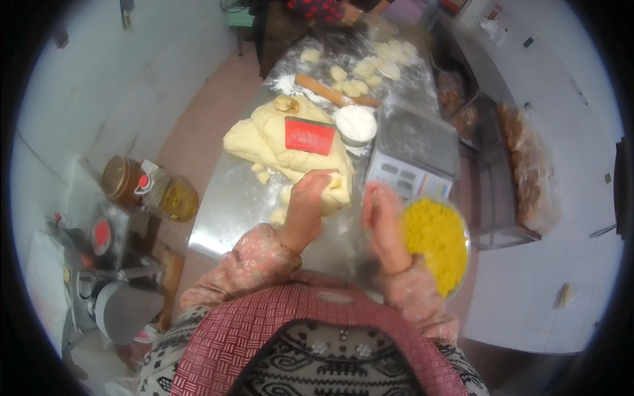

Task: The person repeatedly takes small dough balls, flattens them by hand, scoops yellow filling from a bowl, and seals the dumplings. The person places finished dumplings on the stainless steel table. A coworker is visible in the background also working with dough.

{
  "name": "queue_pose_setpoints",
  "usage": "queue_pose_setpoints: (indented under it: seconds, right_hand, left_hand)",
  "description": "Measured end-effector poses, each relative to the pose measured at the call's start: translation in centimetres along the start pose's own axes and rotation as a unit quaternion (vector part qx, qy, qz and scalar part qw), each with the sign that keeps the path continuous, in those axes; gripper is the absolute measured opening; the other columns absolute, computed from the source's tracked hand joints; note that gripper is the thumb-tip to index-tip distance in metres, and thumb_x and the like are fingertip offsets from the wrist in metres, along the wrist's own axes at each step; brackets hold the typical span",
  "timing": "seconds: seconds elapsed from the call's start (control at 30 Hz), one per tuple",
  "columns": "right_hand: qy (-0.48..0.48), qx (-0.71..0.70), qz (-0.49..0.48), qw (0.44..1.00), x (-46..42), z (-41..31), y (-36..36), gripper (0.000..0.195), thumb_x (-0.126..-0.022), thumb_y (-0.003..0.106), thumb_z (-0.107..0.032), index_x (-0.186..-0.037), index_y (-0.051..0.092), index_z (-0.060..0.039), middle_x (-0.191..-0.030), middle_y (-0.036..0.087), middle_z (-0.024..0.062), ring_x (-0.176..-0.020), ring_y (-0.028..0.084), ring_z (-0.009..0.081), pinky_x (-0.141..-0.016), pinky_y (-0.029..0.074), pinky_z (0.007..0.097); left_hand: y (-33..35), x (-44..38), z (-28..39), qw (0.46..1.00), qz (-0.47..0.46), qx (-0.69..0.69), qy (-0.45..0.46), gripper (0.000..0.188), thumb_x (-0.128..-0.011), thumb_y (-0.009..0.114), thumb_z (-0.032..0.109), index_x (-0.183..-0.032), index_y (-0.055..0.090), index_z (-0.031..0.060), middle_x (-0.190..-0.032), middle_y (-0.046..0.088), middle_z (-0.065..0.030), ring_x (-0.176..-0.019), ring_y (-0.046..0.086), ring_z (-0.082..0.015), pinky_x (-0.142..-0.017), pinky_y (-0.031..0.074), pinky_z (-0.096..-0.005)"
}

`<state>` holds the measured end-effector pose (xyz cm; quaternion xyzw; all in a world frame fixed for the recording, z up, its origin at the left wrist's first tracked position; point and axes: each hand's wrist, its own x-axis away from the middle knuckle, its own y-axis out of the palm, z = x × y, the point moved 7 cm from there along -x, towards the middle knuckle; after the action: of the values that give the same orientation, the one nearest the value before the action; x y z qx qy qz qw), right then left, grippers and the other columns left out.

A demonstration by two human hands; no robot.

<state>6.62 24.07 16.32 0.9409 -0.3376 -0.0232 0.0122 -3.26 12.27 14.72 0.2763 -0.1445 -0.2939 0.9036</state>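
A large mass of pale dough (262, 133) lies on the metal table, with a red-handled dough scraper (309, 136) resting flat on top. My left hand (306, 205) is closed around dough at the near right end of this mass. Whether that portion is still joined to the mass is hard to see. My right hand (385, 222), blurred, is raised with curled fingers between the dough and a bowl of yellow crumbly filling (433, 242). I cannot tell whether anything is inside it. Small dough pieces (278, 215) lie beside my left hand.
Right of the dough stand a bowl of white flour (355, 124) and a digital scale (416, 141). Beyond lie a wooden rolling pin (324, 90) and several dough pieces (365, 69) on the floured tabletop (218, 218). Another person's hand (352, 14) is at the far end. An oil jug (179, 199) stands left.
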Motion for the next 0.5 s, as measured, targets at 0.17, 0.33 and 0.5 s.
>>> queue_pose_setpoints:
  seconds: [0.17,0.33,0.5]
  right_hand:
    - [-0.154,0.200,-0.051,0.966,-0.5,-6.1,2.8,0.030,-0.090,0.041,-0.009,-0.117,0.051,-0.0009,-0.110,0.057,0.0149,-0.102,0.054,0.0235,-0.090,0.042,0.0332]
    - [-0.267,0.451,-0.170,0.834,0.7,-4.9,5.1,0.049,-0.085,0.043,-0.005,-0.133,0.038,-0.0008,-0.133,0.039,0.0242,-0.127,0.034,0.0372,-0.105,0.028,0.0417]
    - [-0.224,0.292,-0.219,0.904,0.5,-5.8,4.3,0.065,-0.075,0.062,-0.005,-0.135,0.036,-0.0019,-0.138,0.033,0.0223,-0.128,0.033,0.0377,-0.106,0.027,0.0431]
  left_hand:
    - [0.1,0.4,-1.0,0.996,-0.005,-0.061,-0.069,0.023,-0.089,0.048,0.017,-0.101,0.059,0.0012,-0.088,0.059,-0.0046,-0.075,0.056,-0.0104,-0.066,0.046,-0.0236]
    - [1.0,0.5,-1.1,0.998,-0.052,-0.009,-0.024,0.021,-0.089,0.050,0.017,-0.103,0.057,0.0032,-0.091,0.057,-0.0032,-0.079,0.054,-0.0089,-0.066,0.045,-0.0231]
    - [1.4,1.1,-1.1,0.986,-0.146,-0.017,-0.080,0.025,-0.088,0.053,0.014,-0.109,0.055,0.0019,-0.099,0.057,-0.0052,-0.087,0.055,-0.0104,-0.072,0.046,-0.0246]
